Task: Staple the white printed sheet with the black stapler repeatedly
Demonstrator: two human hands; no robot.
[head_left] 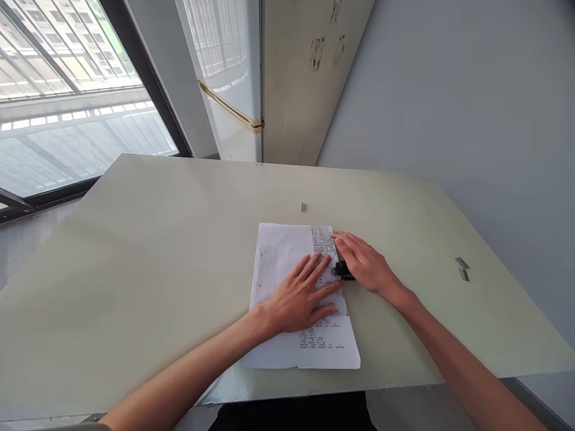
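Observation:
White printed sheets of paper (274, 257) lie stacked on the table, with dense dark print along their right side. My left hand (303, 293) rests flat across them, its fingers spread over the print. At the right edge of the sheets is a black stapler (344, 270), its jaw end reaching the paper's border. My right hand (366, 263) is closed over the stapler from above and hides most of it. Whether the staple has gone through the paper does not show.
A pale table (157, 269) spans the view. One small staple strip (303, 207) lies beyond the paper. Two more grey strips (464, 274) lie at the right. A fridge (291, 90) stands behind the table, with a window (67, 90) at left and a wall (449, 90) at right.

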